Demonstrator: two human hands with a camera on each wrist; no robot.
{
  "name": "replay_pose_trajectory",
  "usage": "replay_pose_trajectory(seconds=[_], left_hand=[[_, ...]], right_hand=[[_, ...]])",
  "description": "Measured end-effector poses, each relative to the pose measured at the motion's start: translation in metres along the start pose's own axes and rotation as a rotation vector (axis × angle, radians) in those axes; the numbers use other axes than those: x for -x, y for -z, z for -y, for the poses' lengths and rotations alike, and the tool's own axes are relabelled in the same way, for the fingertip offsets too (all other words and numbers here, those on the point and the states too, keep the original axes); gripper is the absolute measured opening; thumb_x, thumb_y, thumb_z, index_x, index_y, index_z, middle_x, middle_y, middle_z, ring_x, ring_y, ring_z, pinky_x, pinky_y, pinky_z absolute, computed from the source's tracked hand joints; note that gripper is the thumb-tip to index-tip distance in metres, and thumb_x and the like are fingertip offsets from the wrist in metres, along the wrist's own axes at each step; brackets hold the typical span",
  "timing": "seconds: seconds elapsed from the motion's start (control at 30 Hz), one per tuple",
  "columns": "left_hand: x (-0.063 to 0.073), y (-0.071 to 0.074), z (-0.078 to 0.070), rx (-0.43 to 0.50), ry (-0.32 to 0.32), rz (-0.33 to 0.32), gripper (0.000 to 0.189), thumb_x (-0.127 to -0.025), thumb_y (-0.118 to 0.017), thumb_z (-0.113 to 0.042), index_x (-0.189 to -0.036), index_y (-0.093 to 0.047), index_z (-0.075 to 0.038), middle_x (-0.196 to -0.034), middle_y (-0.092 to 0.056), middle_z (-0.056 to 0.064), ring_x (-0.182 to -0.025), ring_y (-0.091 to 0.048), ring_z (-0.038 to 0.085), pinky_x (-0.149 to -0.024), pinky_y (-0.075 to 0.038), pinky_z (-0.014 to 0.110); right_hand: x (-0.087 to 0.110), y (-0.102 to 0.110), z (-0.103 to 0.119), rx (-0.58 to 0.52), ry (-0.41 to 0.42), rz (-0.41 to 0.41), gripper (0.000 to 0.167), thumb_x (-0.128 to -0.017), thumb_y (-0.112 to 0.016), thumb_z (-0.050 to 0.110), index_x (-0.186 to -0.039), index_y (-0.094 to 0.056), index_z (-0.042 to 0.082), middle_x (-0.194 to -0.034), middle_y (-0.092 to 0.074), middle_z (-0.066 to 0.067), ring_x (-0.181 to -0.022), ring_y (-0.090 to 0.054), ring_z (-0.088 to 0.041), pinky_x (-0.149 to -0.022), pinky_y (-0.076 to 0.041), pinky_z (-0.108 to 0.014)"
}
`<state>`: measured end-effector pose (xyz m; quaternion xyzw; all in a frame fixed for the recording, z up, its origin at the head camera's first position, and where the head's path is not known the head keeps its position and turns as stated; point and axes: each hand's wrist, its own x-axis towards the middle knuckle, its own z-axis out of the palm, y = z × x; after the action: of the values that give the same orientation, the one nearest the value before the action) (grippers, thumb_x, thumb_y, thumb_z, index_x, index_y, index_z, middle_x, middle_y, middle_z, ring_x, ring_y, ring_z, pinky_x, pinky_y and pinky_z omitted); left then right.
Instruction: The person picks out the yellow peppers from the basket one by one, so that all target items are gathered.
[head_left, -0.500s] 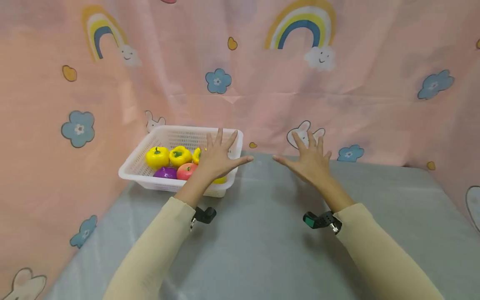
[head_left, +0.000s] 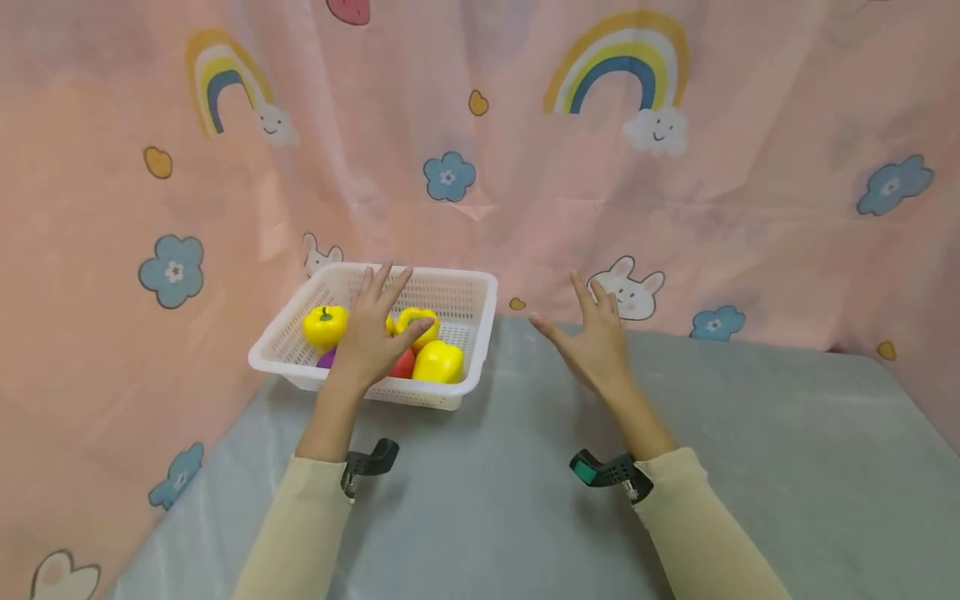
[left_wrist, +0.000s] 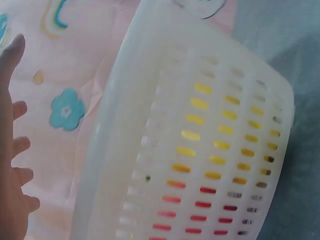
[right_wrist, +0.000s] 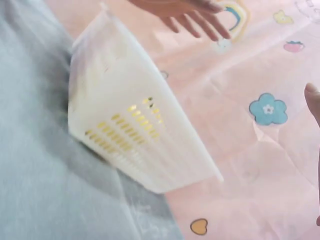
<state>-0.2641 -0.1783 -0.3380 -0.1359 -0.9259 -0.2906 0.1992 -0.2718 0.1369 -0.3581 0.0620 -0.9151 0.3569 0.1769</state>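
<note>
A white plastic basket (head_left: 300,367) with slotted walls stands at the back left of the table. In it lie several yellow bell peppers (head_left: 438,362), a red fruit (head_left: 402,364) and a purple item (head_left: 327,358) mostly hidden behind my left hand (head_left: 367,337). That hand hovers over the basket's front, fingers spread and holding nothing. Right of the basket, my right hand (head_left: 596,346) is held above the table with its fingers extended and nothing in them. In the left wrist view, the basket's slotted wall (left_wrist: 200,150) fills the middle, with the left fingers at the left edge.
The grey table (head_left: 480,500) reaches back to a pink printed curtain (head_left: 510,233), which also runs down the left side. The basket's back edge is close to this curtain. A black strap with a camera (head_left: 375,458) sits on the left wrist, another (head_left: 600,471) on the right.
My left hand has shifted left across the basket, uncovering the yellow pepper at its right front. The right hand has moved slightly left, its fingers closer together. The head view has tilted a little upward.
</note>
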Motion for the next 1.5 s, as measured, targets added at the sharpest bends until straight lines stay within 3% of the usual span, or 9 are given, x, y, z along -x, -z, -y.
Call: replay_pose_trajectory(seconds=[0.2, 0.43, 0.57, 0.7, 0.83, 0.93, 1.07, 1.23, 1.5], left_hand=[[0.013, 0.005, 0.016, 0.021, 0.014, -0.111, 0.079, -0.091, -0.067, -0.05, -0.159, -0.033, -0.027, -0.17, -0.023, 0.004, -0.159, -0.013, 0.035, -0.124, -0.017, 0.069], [0.014, 0.011, 0.028, -0.025, 0.061, -0.077, 0.08, -0.09, -0.068, -0.048, -0.159, -0.034, -0.024, -0.169, -0.024, 0.009, -0.158, -0.015, 0.036, -0.121, -0.018, 0.073], [0.016, 0.018, 0.037, -0.045, 0.083, -0.093, 0.082, -0.09, -0.069, -0.046, -0.159, -0.032, -0.022, -0.169, -0.023, 0.01, -0.157, -0.018, 0.037, -0.119, -0.022, 0.073], [0.018, 0.026, 0.046, -0.032, 0.088, -0.174, 0.077, -0.091, -0.069, -0.042, -0.157, -0.037, -0.02, -0.167, -0.029, 0.011, -0.154, -0.025, 0.038, -0.118, -0.029, 0.07], [0.023, 0.031, 0.055, 0.012, 0.122, -0.282, 0.067, -0.092, -0.07, -0.032, -0.152, -0.046, -0.017, -0.161, -0.039, 0.011, -0.149, -0.037, 0.037, -0.117, -0.035, 0.065], [0.027, 0.037, 0.064, 0.035, 0.165, -0.315, 0.064, -0.092, -0.07, -0.027, -0.151, -0.048, -0.018, -0.159, -0.042, 0.011, -0.147, -0.04, 0.037, -0.117, -0.035, 0.064], [0.033, 0.044, 0.076, 0.05, 0.237, -0.312, 0.058, -0.094, -0.066, -0.023, -0.15, -0.049, -0.02, -0.16, -0.042, 0.01, -0.148, -0.039, 0.039, -0.118, -0.031, 0.068], [0.039, 0.043, 0.093, 0.049, 0.313, -0.291, 0.051, -0.097, -0.055, -0.014, -0.148, -0.052, -0.018, -0.16, -0.041, 0.011, -0.147, -0.039, 0.041, -0.118, -0.031, 0.067], [0.043, 0.048, 0.113, 0.079, 0.374, -0.293, 0.045, -0.102, -0.051, -0.017, -0.147, -0.053, -0.017, -0.164, -0.035, 0.009, -0.152, -0.03, 0.04, -0.122, -0.024, 0.067]], right_hand=[[-0.001, -0.01, 0.014, -0.151, 0.031, -0.032, 0.089, -0.088, -0.065, 0.061, -0.161, -0.026, 0.029, -0.169, -0.021, -0.014, -0.155, -0.01, -0.049, -0.117, -0.019, -0.077], [-0.002, -0.012, 0.042, -0.219, 0.035, -0.056, 0.089, -0.086, -0.069, 0.057, -0.161, -0.026, 0.032, -0.17, -0.018, -0.009, -0.156, -0.016, -0.042, -0.115, -0.027, -0.075], [-0.005, -0.021, 0.056, -0.223, 0.05, -0.066, 0.092, -0.084, -0.07, 0.059, -0.161, -0.026, 0.034, -0.171, -0.015, -0.009, -0.156, -0.016, -0.042, -0.113, -0.031, -0.076], [-0.003, -0.037, 0.058, -0.234, 0.08, -0.103, 0.093, -0.083, -0.072, 0.057, -0.161, -0.026, 0.035, -0.171, -0.014, -0.01, -0.155, -0.018, -0.043, -0.111, -0.034, -0.075], [0.005, -0.056, 0.049, -0.304, 0.132, -0.157, 0.091, -0.082, -0.075, 0.047, -0.159, -0.032, 0.024, -0.168, -0.022, -0.013, -0.153, -0.027, -0.042, -0.113, -0.033, -0.073], [0.009, -0.069, 0.042, -0.355, 0.158, -0.17, 0.09, -0.082, -0.078, 0.04, -0.158, -0.036, 0.017, -0.165, -0.029, -0.015, -0.151, -0.03, -0.04, -0.115, -0.032, -0.072], [0.013, -0.082, 0.039, -0.415, 0.108, -0.1, 0.09, -0.083, -0.078, 0.039, -0.159, -0.033, 0.019, -0.165, -0.029, -0.013, -0.152, -0.031, -0.037, -0.116, -0.034, -0.069], [0.02, -0.092, 0.042, -0.504, -0.013, 0.066, 0.093, -0.086, -0.075, 0.041, -0.162, -0.023, 0.027, -0.169, -0.022, -0.007, -0.151, -0.031, -0.039, -0.11, -0.043, -0.066], [0.022, -0.106, 0.043, -0.59, -0.066, 0.175, 0.093, -0.09, -0.072, 0.038, -0.163, -0.018, 0.018, -0.171, -0.018, -0.009, -0.145, -0.039, -0.049, -0.113, -0.041, -0.062]])
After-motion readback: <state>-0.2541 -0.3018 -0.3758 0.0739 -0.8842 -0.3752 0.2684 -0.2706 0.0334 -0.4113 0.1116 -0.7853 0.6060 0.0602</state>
